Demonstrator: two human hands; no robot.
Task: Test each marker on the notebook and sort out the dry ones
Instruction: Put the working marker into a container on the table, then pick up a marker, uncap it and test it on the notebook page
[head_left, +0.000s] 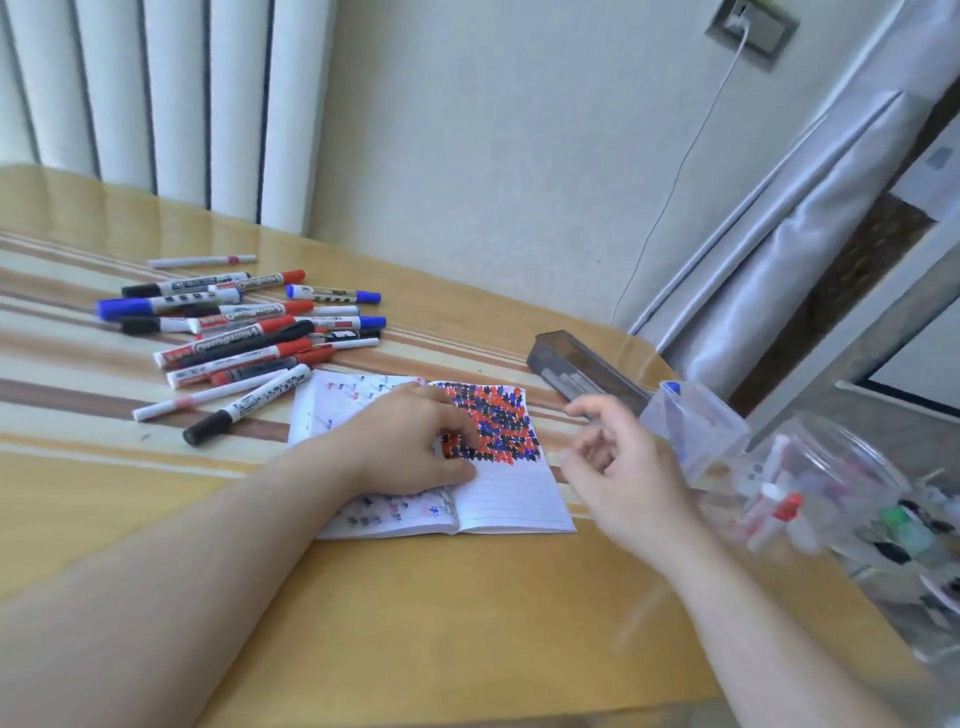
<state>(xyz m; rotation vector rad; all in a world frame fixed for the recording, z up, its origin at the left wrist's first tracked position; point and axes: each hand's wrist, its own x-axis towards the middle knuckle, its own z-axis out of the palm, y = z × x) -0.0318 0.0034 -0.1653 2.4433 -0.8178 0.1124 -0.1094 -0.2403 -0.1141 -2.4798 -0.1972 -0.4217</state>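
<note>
An open lined notebook (511, 496) lies on the table, its right page covered at the top with red, blue and black scribbles. My left hand (410, 444) rests flat on the notebook and presses the pages down. My right hand (621, 470) hovers just right of the notebook with loosely curled fingers and holds nothing. A pile of several capped whiteboard markers (244, 332) in black, red and blue lies to the upper left. A clear plastic jar (841, 499) at the right holds more markers.
A dark rectangular tray (582, 371) lies beyond the notebook at the right. A small clear container (691, 431) with a blue-capped marker stands beside the jar. The striped tablecloth (78, 395) covers the table's left. A wall and a charger cable (670, 197) are behind.
</note>
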